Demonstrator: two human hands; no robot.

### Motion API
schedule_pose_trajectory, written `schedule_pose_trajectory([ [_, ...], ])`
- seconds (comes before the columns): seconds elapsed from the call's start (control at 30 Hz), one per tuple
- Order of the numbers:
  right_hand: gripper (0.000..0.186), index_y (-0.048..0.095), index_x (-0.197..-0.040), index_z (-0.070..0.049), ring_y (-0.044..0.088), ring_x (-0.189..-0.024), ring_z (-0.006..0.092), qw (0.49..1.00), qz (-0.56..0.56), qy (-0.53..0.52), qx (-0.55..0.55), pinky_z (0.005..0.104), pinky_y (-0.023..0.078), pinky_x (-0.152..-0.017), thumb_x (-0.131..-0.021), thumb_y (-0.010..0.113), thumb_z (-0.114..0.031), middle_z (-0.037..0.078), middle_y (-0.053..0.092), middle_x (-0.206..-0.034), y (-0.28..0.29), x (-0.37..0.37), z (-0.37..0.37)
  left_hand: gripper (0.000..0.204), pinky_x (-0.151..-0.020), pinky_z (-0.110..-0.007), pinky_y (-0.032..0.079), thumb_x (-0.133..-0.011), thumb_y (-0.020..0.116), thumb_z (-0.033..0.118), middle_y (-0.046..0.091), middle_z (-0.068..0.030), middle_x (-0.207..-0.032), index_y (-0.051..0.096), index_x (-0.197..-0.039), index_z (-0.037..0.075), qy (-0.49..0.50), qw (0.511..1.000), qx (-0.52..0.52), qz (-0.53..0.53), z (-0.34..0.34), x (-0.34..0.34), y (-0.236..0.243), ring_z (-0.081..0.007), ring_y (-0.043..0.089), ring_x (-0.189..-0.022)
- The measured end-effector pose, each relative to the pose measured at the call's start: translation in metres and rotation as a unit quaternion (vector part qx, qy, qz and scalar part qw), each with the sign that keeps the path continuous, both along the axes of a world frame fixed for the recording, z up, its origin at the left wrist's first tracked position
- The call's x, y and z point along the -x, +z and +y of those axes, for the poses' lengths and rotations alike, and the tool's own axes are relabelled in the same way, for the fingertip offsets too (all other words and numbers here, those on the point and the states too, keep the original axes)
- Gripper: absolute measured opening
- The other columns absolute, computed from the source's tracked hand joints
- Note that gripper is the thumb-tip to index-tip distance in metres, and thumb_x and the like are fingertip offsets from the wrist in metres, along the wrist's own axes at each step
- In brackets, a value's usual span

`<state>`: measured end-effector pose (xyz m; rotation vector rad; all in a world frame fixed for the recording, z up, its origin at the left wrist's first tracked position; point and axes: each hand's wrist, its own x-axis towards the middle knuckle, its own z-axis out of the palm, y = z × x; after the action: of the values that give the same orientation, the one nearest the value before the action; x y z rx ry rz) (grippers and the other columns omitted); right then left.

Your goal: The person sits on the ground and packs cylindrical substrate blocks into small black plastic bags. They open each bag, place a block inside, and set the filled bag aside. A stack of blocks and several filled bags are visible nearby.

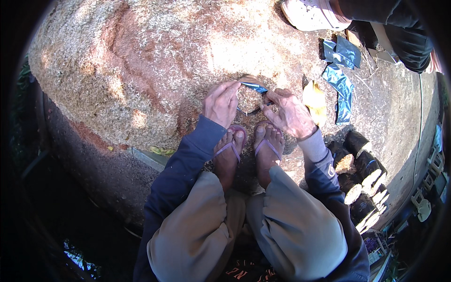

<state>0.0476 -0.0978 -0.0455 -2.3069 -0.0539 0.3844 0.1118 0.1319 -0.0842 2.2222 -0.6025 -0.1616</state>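
Between my hands is a black plastic grow bag [254,87], its round mouth spread and facing up. Brown, chaff-like material shows inside the opening. My left hand [221,103] is closed on the left side of the rim. My right hand [291,113] pinches the right side with its thumb and fingers. How far down the bag is filled cannot be made out. It stands just beyond my feet, at the near edge of a large heap of pale husks mixed with reddish soil [155,70].
Flat black plastic bags [345,91] lie to the right, beside a yellow leaf-like piece [314,101]. Several filled black bags [366,164] are grouped by my right forearm. Another person's white clog [312,16] and dark-clothed leg are at the upper right. A thin cable [421,108] runs along the right side.
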Motion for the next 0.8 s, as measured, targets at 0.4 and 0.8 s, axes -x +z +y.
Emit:
schedule_pose_trajectory([
  [0.4, 0.025, 0.074, -0.109, -0.010, 0.063, -0.105, 0.0342, 0.999, -0.006, -0.042, 0.028, 0.0444, 0.052, -0.087, -0.088, 0.079, -0.023, 0.015, 0.061, -0.113, 0.002, 0.000, 0.010, 0.049, -0.073, -0.028, 0.065, -0.088, 0.068, -0.003, 0.066, -0.0157, -0.134, 0.066, -0.136, 0.005, 0.005, 0.992, -0.014, 0.124, -0.001, 0.006, 0.013, -0.0179, 0.074, -0.087],
  [0.8, 0.031, 0.076, -0.112, -0.015, 0.052, -0.117, 0.0412, 0.981, -0.087, -0.145, 0.096, 0.0484, 0.047, -0.101, -0.081, 0.079, -0.018, 0.018, 0.053, -0.140, -0.025, -0.013, 0.037, 0.054, -0.073, -0.027, 0.064, -0.087, 0.069, -0.003, 0.064, -0.0132, -0.136, 0.064, -0.139, 0.008, 0.008, 0.988, 0.000, 0.152, -0.001, 0.008, 0.013, -0.0161, 0.073, -0.082],
])
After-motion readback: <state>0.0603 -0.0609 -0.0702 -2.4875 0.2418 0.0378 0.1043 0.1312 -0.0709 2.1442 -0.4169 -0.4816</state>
